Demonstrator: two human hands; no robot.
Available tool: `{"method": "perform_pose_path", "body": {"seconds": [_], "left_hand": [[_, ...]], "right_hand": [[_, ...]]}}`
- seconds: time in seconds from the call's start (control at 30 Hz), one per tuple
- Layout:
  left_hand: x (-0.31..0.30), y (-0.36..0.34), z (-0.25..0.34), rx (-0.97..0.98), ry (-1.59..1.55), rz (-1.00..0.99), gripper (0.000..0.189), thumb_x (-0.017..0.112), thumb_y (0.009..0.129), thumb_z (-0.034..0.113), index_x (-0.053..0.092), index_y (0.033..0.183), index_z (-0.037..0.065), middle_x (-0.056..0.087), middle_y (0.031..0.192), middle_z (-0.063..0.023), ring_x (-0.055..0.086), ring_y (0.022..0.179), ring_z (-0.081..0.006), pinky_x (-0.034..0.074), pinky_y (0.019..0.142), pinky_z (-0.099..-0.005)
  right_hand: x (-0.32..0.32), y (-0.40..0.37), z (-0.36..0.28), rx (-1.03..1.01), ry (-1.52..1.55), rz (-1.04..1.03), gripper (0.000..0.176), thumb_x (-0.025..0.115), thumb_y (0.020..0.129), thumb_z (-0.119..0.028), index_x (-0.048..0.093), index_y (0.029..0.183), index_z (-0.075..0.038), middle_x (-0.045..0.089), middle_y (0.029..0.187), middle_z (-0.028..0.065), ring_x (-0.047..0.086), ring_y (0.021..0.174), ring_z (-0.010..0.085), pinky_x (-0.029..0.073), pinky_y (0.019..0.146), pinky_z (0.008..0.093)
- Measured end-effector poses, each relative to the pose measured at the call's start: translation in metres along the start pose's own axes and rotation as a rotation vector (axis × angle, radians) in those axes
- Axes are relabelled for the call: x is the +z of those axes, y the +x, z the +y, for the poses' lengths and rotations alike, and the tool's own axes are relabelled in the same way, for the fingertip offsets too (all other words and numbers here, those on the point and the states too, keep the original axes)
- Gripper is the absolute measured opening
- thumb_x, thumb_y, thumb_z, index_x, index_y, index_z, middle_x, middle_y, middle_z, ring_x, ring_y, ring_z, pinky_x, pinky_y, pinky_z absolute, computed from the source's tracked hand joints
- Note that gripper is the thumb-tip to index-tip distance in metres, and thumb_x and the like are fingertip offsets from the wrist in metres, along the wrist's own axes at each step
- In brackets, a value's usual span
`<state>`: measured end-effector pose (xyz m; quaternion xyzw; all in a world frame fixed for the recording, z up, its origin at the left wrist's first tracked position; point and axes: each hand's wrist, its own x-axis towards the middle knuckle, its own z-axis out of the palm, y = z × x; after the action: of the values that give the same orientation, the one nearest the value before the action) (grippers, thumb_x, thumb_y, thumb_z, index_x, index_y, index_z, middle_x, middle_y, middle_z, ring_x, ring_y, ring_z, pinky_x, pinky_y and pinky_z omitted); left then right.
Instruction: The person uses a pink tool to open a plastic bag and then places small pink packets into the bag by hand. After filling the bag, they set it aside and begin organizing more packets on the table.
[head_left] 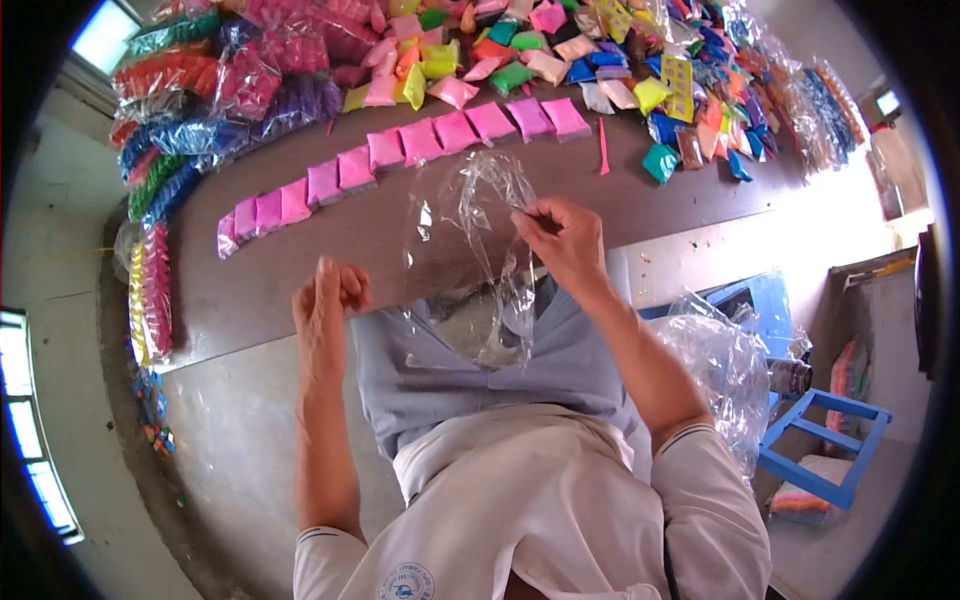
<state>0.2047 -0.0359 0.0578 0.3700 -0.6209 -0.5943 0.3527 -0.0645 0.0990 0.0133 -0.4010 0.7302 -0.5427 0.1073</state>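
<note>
A clear plastic bag (470,260) hangs above my lap at the table's front edge, crinkled and see-through, with nothing visible inside. The thumb and fingers of my right hand (565,240) pinch its upper right side. My left hand (332,290) is apart from the bag, to its left by the table edge, with loosely bent fingers and nothing seen in them. Beyond both hands, a slanting row of pink and purple packets (355,168) lies on the brown table (330,235).
Bundled colored packets (215,135) pile up at the back left, loose multicolored packets (545,65) at the back. A thin red stick (603,147) lies right of the row. More clear bags (705,370) and a blue stool (825,450) are at my right.
</note>
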Motion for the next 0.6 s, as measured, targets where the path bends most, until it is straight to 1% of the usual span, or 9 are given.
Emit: {"method": "perform_pose_path", "body": {"seconds": [0.03,0.07,0.13,0.2,0.27,0.33,0.4,0.47,0.6], "left_hand": [[0.001,-0.011,-0.003,-0.065,-0.048,-0.036,0.056,0.047,0.104,0.051,0.059,0.077,0.003,0.064,0.082,-0.0081,0.053,0.068,-0.0129,0.042,0.065,-0.0281],[0.0,-0.021,-0.008,-0.132,-0.096,-0.074,0.059,0.044,0.104,0.054,0.059,0.077,0.004,0.065,0.083,-0.0088,0.053,0.068,-0.0131,0.043,0.065,-0.0289],[-0.005,-0.042,-0.027,-0.206,-0.111,-0.16,0.06,0.042,0.104,0.057,0.058,0.08,0.004,0.065,0.086,-0.0102,0.056,0.069,-0.0149,0.044,0.066,-0.0312],[-0.005,-0.061,-0.045,-0.281,-0.124,-0.246,0.063,0.039,0.103,0.061,0.057,0.083,0.004,0.066,0.09,-0.0117,0.058,0.071,-0.0167,0.045,0.066,-0.0336],[0.006,-0.079,-0.056,-0.427,-0.092,-0.308,0.068,0.038,0.104,0.06,0.064,0.085,0.001,0.065,0.085,-0.0086,0.058,0.075,-0.0155,0.046,0.071,-0.0327],[0.015,-0.088,-0.064,-0.42,-0.005,-0.354,0.069,0.038,0.104,0.061,0.065,0.087,0.0,0.064,0.084,-0.0079,0.058,0.075,-0.016,0.046,0.071,-0.0328],[0.024,-0.087,-0.063,-0.414,0.08,-0.406,0.07,0.038,0.103,0.062,0.066,0.089,-0.001,0.064,0.082,-0.0073,0.059,0.076,-0.0164,0.046,0.071,-0.0329],[0.031,-0.082,-0.051,-0.295,0.376,-0.419,0.07,0.038,0.103,0.063,0.066,0.09,0.0,0.062,0.079,-0.0063,0.057,0.074,-0.0162,0.046,0.07,-0.0334],[0.03,-0.073,-0.054,-0.248,0.299,-0.382,0.075,0.036,0.102,0.067,0.068,0.091,0.0,0.066,0.084,-0.0059,0.06,0.077,-0.0141,0.044,0.07,-0.0306]], "right_hand": [[0.002,-0.004,-0.005,0.082,0.118,0.02,0.014,0.077,0.087,-0.012,0.071,0.085,0.0,0.067,0.068,0.0026,0.061,0.062,0.0072,0.048,0.058,0.0246],[0.005,-0.007,-0.002,0.078,0.117,0.024,0.014,0.077,0.087,-0.012,0.071,0.085,0.0,0.067,0.068,0.0026,0.061,0.062,0.0072,0.048,0.058,0.0246],[0.013,-0.013,0.006,0.288,0.348,0.103,0.013,0.075,0.088,-0.009,0.07,0.094,0.001,0.067,0.072,0.001,0.06,0.063,0.0078,0.048,0.057,0.0239],[0.016,-0.016,-0.006,0.349,0.488,0.188,0.016,0.074,0.088,-0.007,0.068,0.102,0.0,0.065,0.074,0.0005,0.058,0.062,0.0077,0.048,0.056,0.0242],[0.018,-0.02,-0.024,0.411,0.634,0.268,0.022,0.074,0.087,-0.005,0.067,0.109,-0.002,0.063,0.076,-0.0001,0.057,0.062,0.0077,0.047,0.055,0.0245],[0.017,-0.023,-0.035,0.427,0.731,0.342,0.026,0.07,0.088,-0.004,0.064,0.113,0.0,0.061,0.076,0.0015,0.056,0.064,0.0084,0.047,0.056,0.0256],[0.015,-0.022,-0.024,0.409,0.78,0.318,0.024,0.068,0.089,-0.004,0.064,0.112,0.0,0.062,0.078,0.0019,0.055,0.063,0.0083,0.047,0.056,0.0257],[0.01,-0.022,-0.014,0.399,0.826,0.294,0.023,0.067,0.089,-0.003,0.065,0.111,-0.001,0.062,0.08,0.0022,0.055,0.062,0.0083,0.047,0.057,0.0257],[-0.012,-0.009,-0.009,0.497,0.808,0.438,0.016,0.063,0.092,-0.006,0.065,0.107,-0.003,0.063,0.083,0.0009,0.054,0.061,0.0078,0.05,0.059,0.0253]]}}
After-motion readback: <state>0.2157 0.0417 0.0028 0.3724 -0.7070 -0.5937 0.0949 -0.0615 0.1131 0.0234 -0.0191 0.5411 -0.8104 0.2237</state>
